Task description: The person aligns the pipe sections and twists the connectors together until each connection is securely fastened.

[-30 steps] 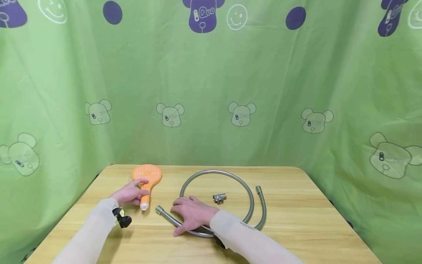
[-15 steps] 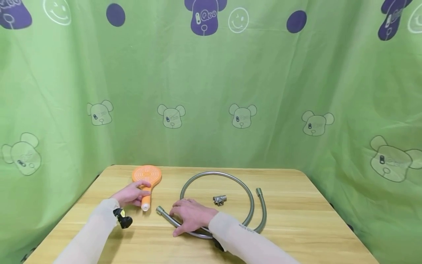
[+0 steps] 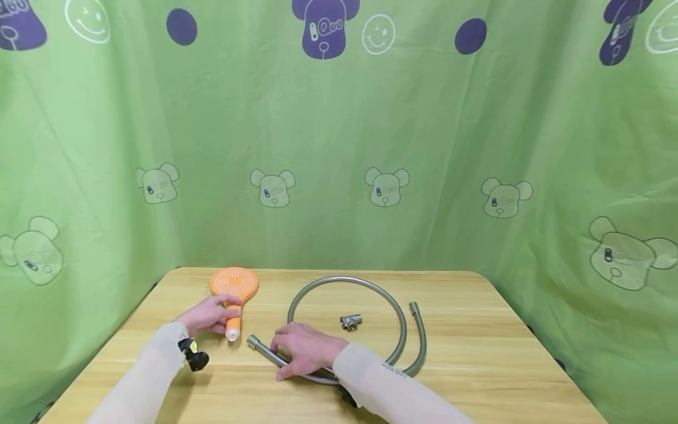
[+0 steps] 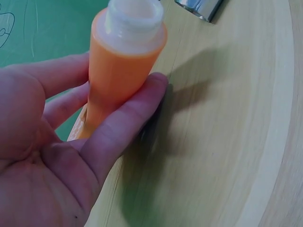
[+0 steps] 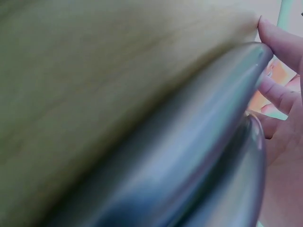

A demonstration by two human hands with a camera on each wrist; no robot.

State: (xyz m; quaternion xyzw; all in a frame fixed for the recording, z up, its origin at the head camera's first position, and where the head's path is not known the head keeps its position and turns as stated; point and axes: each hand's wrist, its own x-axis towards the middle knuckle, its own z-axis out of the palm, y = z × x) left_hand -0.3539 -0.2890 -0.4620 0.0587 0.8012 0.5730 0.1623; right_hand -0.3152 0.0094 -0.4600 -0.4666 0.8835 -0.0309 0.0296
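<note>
At the table's left, my left hand [image 3: 209, 315] grips the handle of an orange shower head [image 3: 235, 284], its perforated face turned up. The left wrist view shows thumb and fingers on both sides of the orange handle [image 4: 113, 71], near its white threaded end [image 4: 135, 21]. My right hand [image 3: 307, 348] lies over a grey metal shower hose [image 3: 371, 284], fingers and thumb around it near one end. Two stretches of the hose [image 5: 189, 142] run side by side under that palm, blurred up close. The hose's near end fitting [image 3: 253, 341] points toward the shower head.
A small chrome tee fitting [image 3: 351, 322] lies inside the hose's loop. The other hose end [image 3: 414, 308] curves up at the right. Behind the wooden table [image 3: 477, 341] hangs a green printed curtain [image 3: 328, 235], which also closes off both sides.
Both hands keep their places on the shower head and the hose. The head view shifts slightly; nothing on the table visibly moves.
</note>
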